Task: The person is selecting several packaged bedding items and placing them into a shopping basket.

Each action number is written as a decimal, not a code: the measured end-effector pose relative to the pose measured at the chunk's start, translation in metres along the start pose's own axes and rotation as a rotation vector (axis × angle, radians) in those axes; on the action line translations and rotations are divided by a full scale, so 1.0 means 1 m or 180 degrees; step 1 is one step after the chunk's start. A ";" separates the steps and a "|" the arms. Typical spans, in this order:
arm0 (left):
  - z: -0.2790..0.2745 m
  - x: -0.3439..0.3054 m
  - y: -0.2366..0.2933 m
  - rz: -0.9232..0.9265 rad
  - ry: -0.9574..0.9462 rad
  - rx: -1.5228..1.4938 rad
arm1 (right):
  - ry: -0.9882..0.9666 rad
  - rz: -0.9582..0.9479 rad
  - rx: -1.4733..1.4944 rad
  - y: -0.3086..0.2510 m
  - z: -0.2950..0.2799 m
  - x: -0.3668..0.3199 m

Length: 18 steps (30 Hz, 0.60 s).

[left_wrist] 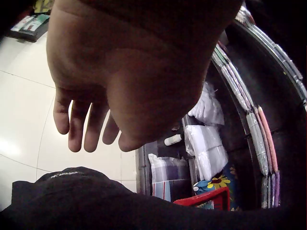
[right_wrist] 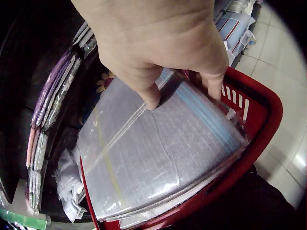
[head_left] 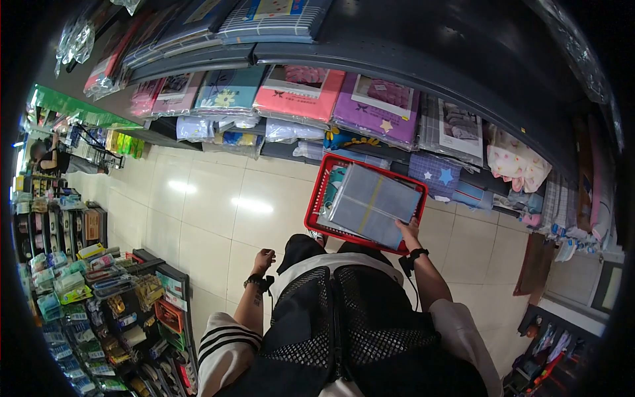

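My right hand (head_left: 409, 233) grips the edge of a flat, plastic-wrapped packet of grey checked fabric (right_wrist: 139, 148). The thumb presses on its top face, while the fingers reach down over its side, their tips partly hidden. This packet lies inside a red shopping basket (head_left: 322, 173), tilted across it and overlapping another wrapped, teal-patterned packet (head_left: 335, 178). In the right wrist view the basket's slotted wall (right_wrist: 261, 98) shows beside the fingers. My left hand (head_left: 264, 258) hangs beside my leg, holding nothing, its fingers loosely extended in the left wrist view.
Ahead, a dark shelf (head_left: 397, 56) carries packaged bedding, including a coral packet (head_left: 297, 99) and a purple packet (head_left: 377, 109). Wrapped goods line the lower shelf behind the basket. A rack of small packaged goods (head_left: 99, 284) stands at left. Pale floor tiles (head_left: 211, 205) lie between.
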<state>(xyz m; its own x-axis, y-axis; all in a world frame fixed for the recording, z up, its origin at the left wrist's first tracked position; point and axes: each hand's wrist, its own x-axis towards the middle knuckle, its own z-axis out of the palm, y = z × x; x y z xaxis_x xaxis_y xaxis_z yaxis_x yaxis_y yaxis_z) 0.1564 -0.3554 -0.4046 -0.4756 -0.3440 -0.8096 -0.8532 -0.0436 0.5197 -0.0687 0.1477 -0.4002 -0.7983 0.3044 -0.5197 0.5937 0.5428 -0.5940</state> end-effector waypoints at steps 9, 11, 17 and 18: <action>0.000 0.008 -0.014 -0.0067 0.0025 0.0035 | -0.0136 -0.0132 -0.0022 0.008 0.001 0.009; -0.001 0.006 -0.016 -0.0121 -0.0012 0.0144 | -0.0106 -0.0236 0.0004 0.002 0.000 0.005; 0.003 0.005 -0.021 -0.0190 -0.0044 0.0269 | -0.0156 -0.0201 0.0129 0.002 0.001 0.002; 0.003 0.004 -0.022 -0.0189 -0.0044 0.0264 | 0.0125 -0.0193 0.0012 0.016 0.012 0.011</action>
<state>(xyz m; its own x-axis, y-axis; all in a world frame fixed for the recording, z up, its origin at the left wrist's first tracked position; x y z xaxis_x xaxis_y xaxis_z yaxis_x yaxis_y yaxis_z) 0.1721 -0.3529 -0.4204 -0.4260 -0.3301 -0.8424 -0.8946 0.0144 0.4467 -0.0671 0.1500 -0.4228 -0.8362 0.3014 -0.4583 0.5444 0.5584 -0.6260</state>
